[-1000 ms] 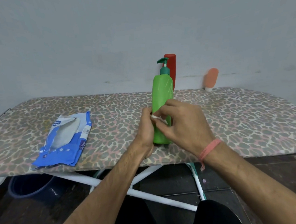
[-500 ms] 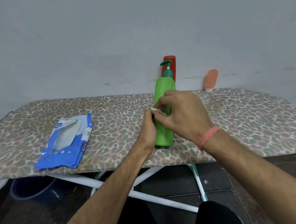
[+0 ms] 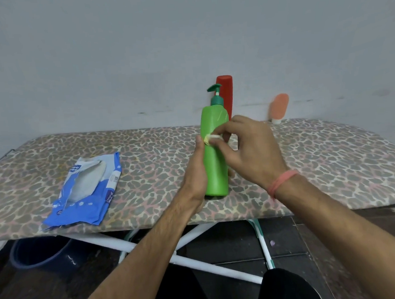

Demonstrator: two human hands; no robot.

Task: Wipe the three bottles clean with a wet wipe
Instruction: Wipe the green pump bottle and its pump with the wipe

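Fingers (image 3: 221, 137) of the right hand (image 3: 252, 153) are pinching a small white wet wipe (image 3: 211, 138) against the upright green plastic pump bottle (image 3: 215, 153); the left hand (image 3: 196, 172) is gripping its side. Lettering on the blue wipes packet (image 3: 86, 193) is unreadable.

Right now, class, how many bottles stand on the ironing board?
3: the green pump bottle near the front, held in hand; the red bottle right behind it; the small orange bottle at the back right.

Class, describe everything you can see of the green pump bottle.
The green pump bottle looks like glossy plastic, tall and slightly tapered, with a darker teal pump head. It stands upright on the leopard-print board. The left hand grips its side; the right hand pinches a small wipe against its upper front.
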